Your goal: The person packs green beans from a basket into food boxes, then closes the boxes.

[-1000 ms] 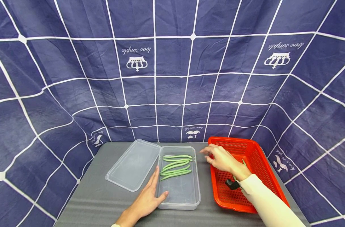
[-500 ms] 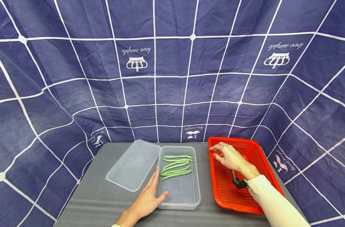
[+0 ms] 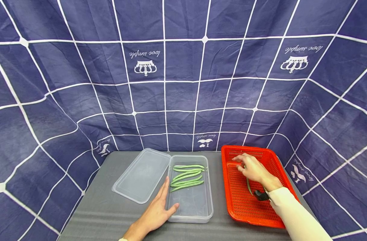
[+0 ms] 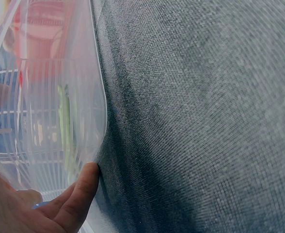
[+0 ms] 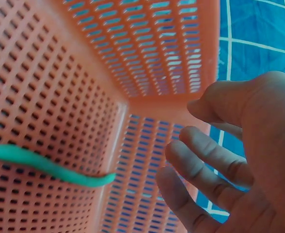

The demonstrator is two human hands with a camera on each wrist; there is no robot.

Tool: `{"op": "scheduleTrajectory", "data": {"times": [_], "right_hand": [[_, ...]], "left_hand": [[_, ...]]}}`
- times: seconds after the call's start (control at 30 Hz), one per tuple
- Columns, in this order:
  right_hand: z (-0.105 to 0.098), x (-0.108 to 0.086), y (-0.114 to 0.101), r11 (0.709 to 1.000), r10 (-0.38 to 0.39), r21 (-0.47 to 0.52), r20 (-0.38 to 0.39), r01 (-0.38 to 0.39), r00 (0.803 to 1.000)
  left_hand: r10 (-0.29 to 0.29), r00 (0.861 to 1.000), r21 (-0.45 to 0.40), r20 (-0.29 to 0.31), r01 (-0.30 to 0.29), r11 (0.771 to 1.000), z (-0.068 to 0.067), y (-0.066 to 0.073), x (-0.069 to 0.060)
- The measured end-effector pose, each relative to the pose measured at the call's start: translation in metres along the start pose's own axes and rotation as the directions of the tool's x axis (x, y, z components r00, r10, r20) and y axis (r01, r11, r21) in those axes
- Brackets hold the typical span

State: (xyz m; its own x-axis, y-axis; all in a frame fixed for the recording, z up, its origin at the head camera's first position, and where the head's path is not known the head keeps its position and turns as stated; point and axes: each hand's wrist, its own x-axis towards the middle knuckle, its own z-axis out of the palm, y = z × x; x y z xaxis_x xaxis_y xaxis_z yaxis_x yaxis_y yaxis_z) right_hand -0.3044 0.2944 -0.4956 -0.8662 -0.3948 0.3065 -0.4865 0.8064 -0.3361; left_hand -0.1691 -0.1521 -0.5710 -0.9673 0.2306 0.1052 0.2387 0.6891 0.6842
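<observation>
Over the red basket (image 3: 243, 209) hovers my right hand (image 3: 251, 169), fingers loosely bent and holding nothing. Below it a green bean (image 3: 249, 186) lies on the basket floor, partly hidden by the hand in the head view; the right wrist view shows this bean (image 5: 50, 167) apart from the fingers. My left hand (image 3: 157, 209) rests with straight fingers along the left side of a clear plastic container (image 3: 190, 206), the thumb over its rim. Several green beans (image 3: 187, 175) lie side by side in the container's far half.
A clear lid (image 3: 142, 175) lies flat on the grey tabletop (image 3: 96, 207), left of the container and touching or nearly touching its rim. A blue checked cloth (image 3: 183, 93) rises behind and on both sides. The basket's raised walls surround the right hand's area.
My right hand has moved right, from the gap beside the container to over the basket. The left hand, the container and the beans in it have stayed put.
</observation>
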Motion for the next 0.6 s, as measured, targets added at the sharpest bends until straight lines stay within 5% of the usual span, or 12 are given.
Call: {"op": "scheduleTrajectory", "data": {"times": [0.33,0.37,0.6], "right_hand": [[0.004,-0.012,0.02,1.0,0.025,0.0,0.106,-0.025,0.994],[0.013,-0.012,0.035,1.0,0.01,-0.003,0.102,-0.009,0.995],[0.008,-0.017,0.028,0.998,0.06,-0.001,0.203,-0.061,0.977]], "left_hand": [[0.002,1.0,-0.004,0.0,-0.002,1.0,0.0,0.0,0.0],[0.001,1.0,-0.003,0.0,-0.001,1.0,0.0,0.0,0.0],[-0.004,1.0,-0.002,0.001,0.004,1.0,-0.001,0.001,-0.001]]}}
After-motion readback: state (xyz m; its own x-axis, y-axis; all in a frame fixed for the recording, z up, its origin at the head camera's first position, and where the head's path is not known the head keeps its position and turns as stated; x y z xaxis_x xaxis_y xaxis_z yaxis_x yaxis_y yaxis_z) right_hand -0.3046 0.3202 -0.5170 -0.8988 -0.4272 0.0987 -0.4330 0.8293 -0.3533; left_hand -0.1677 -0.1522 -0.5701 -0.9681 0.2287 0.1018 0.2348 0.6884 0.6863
